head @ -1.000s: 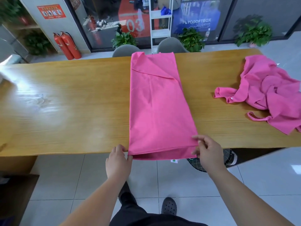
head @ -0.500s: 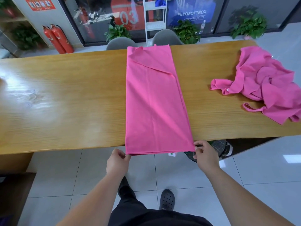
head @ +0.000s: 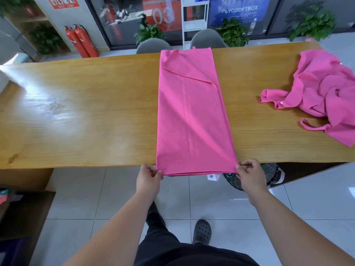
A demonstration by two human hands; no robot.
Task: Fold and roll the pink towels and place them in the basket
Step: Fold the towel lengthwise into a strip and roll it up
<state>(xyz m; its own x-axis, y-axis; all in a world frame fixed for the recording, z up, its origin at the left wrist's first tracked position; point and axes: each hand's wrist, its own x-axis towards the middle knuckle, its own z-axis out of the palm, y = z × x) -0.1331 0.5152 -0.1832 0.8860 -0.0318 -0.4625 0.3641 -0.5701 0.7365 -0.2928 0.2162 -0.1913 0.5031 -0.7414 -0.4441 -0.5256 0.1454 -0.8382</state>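
Note:
A pink towel folded into a long strip lies across the wooden table, from the far edge to just over the near edge. My left hand pinches its near left corner. At the near right corner, my right hand pinches the towel's edge. A white tag hangs under the near edge. A second pink towel lies crumpled on the table's right end. A dark round basket shows partly under the table, behind my right hand.
Two grey chairs stand behind the far side of the table, with a white shelf rack and potted plants beyond. A dark low cabinet sits at my left on the tiled floor.
The towel's near edge has been pulled toward me and now lies flat and straight over the table edge. Both hands shifted to grip its two corners.

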